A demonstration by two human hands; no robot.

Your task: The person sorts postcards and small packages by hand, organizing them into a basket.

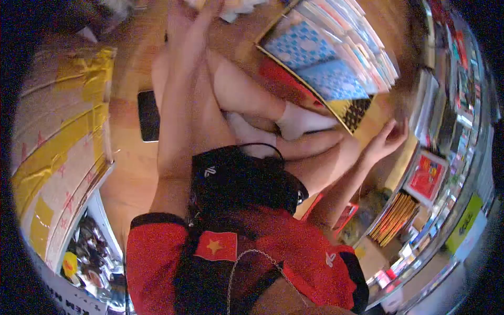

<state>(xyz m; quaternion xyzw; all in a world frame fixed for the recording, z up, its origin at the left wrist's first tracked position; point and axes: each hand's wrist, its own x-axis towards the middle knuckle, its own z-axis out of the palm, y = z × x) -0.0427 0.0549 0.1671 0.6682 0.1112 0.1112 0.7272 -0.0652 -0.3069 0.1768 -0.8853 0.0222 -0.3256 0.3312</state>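
My left arm stretches up to the top edge, where my left hand [207, 11] is partly cut off. It is beside some pale paper-like items [239, 7]; its fingers are too hidden and blurred to tell a grip. Past my right knee, my right hand [389, 139] is raised near the shelf side, fingers apart and slightly curled, with nothing visible in them. Between the hands, above my crossed legs, stands a yellow-and-black edged box [350, 116] filled with upright booklets or sheets. A blue-and-white checkered booklet [304, 44] shows at its front.
A dark phone-like slab [149, 116] lies on the wooden floor [128, 178] by my left leg. Taped cardboard [63, 131] stands at left, above a container of mixed items [92, 247]. A packed shelf [446, 131] curves along the right, with a red framed picture [426, 177] and orange-edged stack [394, 219].
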